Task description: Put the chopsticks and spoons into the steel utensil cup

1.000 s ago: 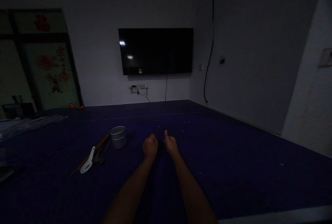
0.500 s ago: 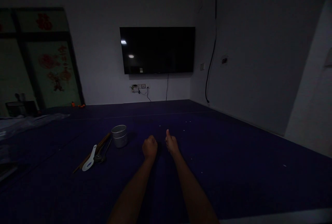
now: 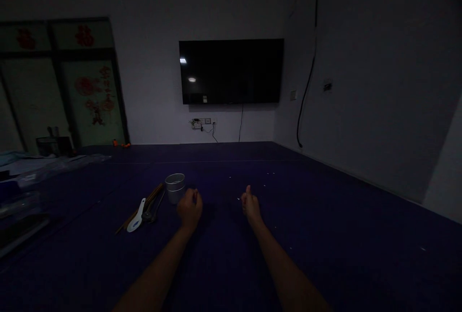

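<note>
A cup (image 3: 175, 188) stands on the counter (image 3: 335, 220) just left of and slightly beyond the left fingers (image 3: 194, 197); whether they touch it cannot be told. Farther left of those fingers, a spoon (image 3: 137, 215) lies between sticks (image 3: 156, 190) and long-handled utensils (image 3: 148, 215). The right fingers (image 3: 247, 200) are apart from the left ones, with scraps (image 3: 264, 186) scattered beyond and to their right. Far beyond both, a television (image 3: 231, 71) hangs on the wall (image 3: 151, 71), above sockets (image 3: 207, 121).

Cup (image 3: 173, 188): grey, cylindrical, upright (open mouth up). Spoon (image 3: 137, 217): white, blue-marked bowl, lying along brown sticks (image 3: 157, 188), left of cup.
</note>
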Motion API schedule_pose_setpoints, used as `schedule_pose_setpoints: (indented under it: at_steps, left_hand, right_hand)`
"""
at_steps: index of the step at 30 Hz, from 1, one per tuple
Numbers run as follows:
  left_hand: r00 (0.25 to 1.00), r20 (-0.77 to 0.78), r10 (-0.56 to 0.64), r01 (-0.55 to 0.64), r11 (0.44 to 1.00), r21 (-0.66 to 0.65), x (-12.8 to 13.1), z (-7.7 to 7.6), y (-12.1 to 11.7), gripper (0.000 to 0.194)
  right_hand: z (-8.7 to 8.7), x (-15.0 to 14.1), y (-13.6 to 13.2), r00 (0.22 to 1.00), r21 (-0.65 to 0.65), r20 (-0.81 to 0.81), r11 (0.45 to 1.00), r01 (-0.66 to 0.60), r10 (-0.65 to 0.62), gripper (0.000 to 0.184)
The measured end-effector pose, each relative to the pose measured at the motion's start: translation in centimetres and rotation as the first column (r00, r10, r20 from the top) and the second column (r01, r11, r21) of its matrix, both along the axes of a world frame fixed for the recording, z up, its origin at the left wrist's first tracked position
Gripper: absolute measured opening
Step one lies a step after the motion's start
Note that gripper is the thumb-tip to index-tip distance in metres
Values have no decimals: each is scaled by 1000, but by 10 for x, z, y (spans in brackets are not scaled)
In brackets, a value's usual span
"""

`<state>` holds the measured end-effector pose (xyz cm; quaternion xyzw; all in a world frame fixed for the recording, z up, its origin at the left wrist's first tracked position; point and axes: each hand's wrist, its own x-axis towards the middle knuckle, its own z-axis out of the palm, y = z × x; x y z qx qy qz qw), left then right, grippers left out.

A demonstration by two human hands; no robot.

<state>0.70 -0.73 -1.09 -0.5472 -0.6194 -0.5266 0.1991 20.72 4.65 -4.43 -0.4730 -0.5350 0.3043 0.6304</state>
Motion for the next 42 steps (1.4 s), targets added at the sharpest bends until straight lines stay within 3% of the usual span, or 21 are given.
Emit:
schedule_pose_setpoints:
  at_steps: [2,5,9,12,15,18,31,38,42]
  left_hand:
    - [994,-92,63,-61,998,25,-36,9,-11,24]
    - [960,-121,252,-256,967,-16,-85,23,-24,25]
    - [862,-31,506,-500,840,-213,-126,30,-34,33]
    - [832,-25,554,-517,759,-394,-139,24,-37,39]
    - [851,-48,523,-451,681,-577,-143,16,-37,45]
    - [860,-47,508,-406,626,-666,-145,12,-36,48]
    - [850,-53,524,-410,597,-689,-143,20,-37,41]
    - [848,-64,526,-440,632,-638,-140,24,-38,35]
    - [830,-128,542,-516,663,-542,-135,29,-39,38]
  right_hand:
    - [3,3,-5,997,13,15,997,77,-77,64]
    - [7,4,-12,978,47,74,980,194,-197,65]
    - [10,-2,-20,954,92,220,978,187,-203,66]
    - [12,-7,-26,929,120,339,986,118,-152,65]
    - [14,-9,-31,901,129,415,988,81,-128,64]
    - [14,-10,-34,880,136,460,988,66,-122,63]
    - [13,-9,-37,821,108,563,994,36,-91,61]
    - [16,-10,-40,823,69,565,997,34,-67,61]
    - [16,-10,-41,813,68,577,997,40,-73,61]
